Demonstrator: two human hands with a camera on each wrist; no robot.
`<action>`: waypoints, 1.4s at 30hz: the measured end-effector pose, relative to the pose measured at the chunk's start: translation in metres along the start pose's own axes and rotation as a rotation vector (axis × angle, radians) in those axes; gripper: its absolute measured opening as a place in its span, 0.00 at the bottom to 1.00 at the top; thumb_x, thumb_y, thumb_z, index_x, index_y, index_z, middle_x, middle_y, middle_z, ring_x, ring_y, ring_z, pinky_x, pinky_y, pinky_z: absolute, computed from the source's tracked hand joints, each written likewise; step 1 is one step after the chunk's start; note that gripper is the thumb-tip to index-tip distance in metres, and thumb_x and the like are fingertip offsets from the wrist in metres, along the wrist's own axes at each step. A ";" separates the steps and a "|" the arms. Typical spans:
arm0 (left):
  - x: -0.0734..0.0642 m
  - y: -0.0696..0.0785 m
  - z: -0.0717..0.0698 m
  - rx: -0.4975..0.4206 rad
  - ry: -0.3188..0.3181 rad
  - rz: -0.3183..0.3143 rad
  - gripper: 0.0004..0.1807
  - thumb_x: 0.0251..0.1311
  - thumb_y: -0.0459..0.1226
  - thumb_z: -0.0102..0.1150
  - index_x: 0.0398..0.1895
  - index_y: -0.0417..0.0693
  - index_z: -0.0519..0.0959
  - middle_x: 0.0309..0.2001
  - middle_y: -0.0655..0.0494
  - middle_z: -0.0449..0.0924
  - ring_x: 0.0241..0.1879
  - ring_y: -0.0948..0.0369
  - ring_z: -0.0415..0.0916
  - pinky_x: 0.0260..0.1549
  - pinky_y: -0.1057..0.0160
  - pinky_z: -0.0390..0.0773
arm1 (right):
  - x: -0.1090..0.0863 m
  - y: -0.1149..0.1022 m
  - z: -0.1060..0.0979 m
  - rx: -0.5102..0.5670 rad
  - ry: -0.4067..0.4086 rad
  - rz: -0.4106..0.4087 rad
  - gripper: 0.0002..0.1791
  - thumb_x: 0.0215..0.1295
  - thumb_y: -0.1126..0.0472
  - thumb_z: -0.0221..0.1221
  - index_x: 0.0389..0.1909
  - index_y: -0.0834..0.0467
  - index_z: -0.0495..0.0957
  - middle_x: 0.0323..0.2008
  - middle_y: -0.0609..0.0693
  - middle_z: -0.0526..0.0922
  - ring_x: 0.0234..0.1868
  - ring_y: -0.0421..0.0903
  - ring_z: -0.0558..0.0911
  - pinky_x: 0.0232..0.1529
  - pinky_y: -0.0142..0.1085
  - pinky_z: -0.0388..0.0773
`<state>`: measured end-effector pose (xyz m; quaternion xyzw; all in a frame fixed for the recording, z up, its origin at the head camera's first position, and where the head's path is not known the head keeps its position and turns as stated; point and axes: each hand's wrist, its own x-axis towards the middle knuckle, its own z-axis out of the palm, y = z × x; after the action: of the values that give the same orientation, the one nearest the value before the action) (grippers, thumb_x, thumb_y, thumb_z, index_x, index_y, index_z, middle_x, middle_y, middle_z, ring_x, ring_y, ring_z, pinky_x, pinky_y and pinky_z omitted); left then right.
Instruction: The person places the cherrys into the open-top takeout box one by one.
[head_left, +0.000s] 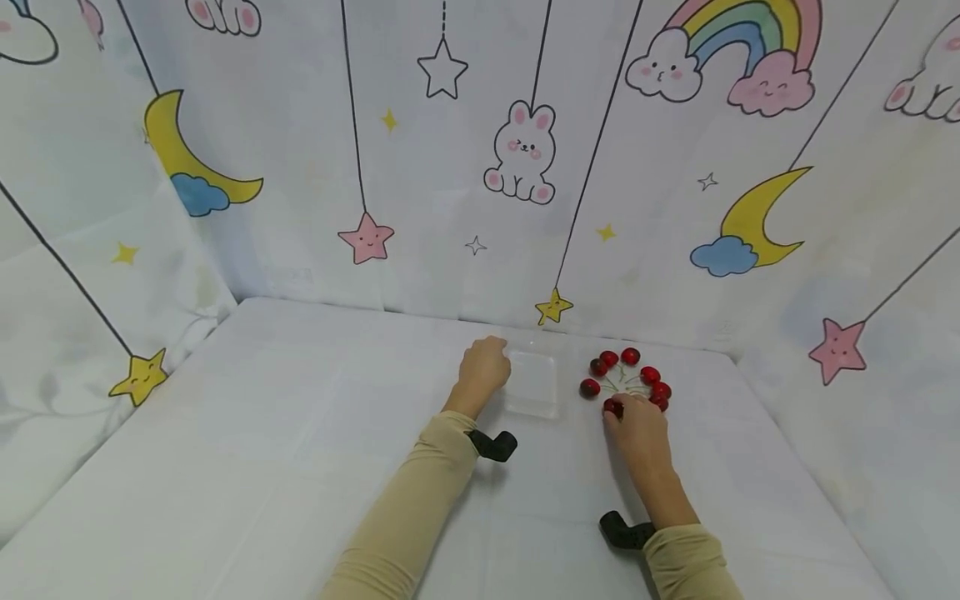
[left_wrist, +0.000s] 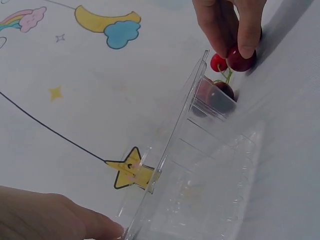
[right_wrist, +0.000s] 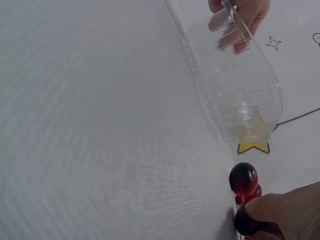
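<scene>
My left hand [head_left: 483,371] pinches the left rim of a clear plastic container [head_left: 531,414]. In the right wrist view its fingers [right_wrist: 245,32] show through the see-through wall. To the right of the container, my right hand [head_left: 641,429] holds a dark red cherry [left_wrist: 241,59] between thumb and fingers, low over the white tabletop. That cherry is at the near side of a loose ring of cherries [head_left: 590,388], whose green stems [head_left: 621,381] point in to the middle. One dark cherry [right_wrist: 243,178] lies just beside the right fingertips. My right hand hides part of the ring.
A white cloth-covered table [head_left: 300,433] spreads under both hands. Behind it stands a white curtain [head_left: 435,167] printed with stars, moons and rabbits. A black wrist mount [head_left: 495,446] juts from the left sleeve, another black mount [head_left: 624,531] from the right.
</scene>
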<state>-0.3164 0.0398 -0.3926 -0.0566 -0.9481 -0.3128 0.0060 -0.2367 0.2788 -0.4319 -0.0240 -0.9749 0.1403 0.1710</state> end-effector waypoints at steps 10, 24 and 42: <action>0.003 0.001 -0.002 0.000 -0.024 -0.024 0.22 0.63 0.32 0.48 0.61 0.50 0.74 0.59 0.50 0.77 0.41 0.52 0.80 0.23 0.62 0.74 | 0.002 -0.001 -0.001 0.007 -0.010 0.025 0.18 0.60 0.61 0.63 0.48 0.69 0.79 0.44 0.68 0.82 0.45 0.61 0.80 0.47 0.52 0.77; 0.005 -0.002 -0.004 0.009 -0.009 0.000 0.22 0.63 0.32 0.48 0.61 0.48 0.74 0.59 0.50 0.77 0.49 0.50 0.79 0.37 0.55 0.80 | 0.004 -0.013 -0.007 0.036 0.028 0.059 0.19 0.60 0.60 0.63 0.50 0.66 0.79 0.45 0.66 0.83 0.43 0.59 0.82 0.43 0.50 0.79; 0.004 -0.001 -0.004 0.015 -0.025 0.001 0.22 0.64 0.33 0.48 0.62 0.49 0.74 0.59 0.50 0.76 0.50 0.49 0.78 0.38 0.55 0.79 | 0.003 -0.022 -0.011 0.127 0.213 -0.021 0.15 0.58 0.64 0.65 0.45 0.65 0.81 0.41 0.64 0.83 0.39 0.56 0.85 0.40 0.48 0.81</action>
<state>-0.3206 0.0366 -0.3896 -0.0608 -0.9505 -0.3047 -0.0053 -0.2352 0.2614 -0.4148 -0.0174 -0.9406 0.1966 0.2763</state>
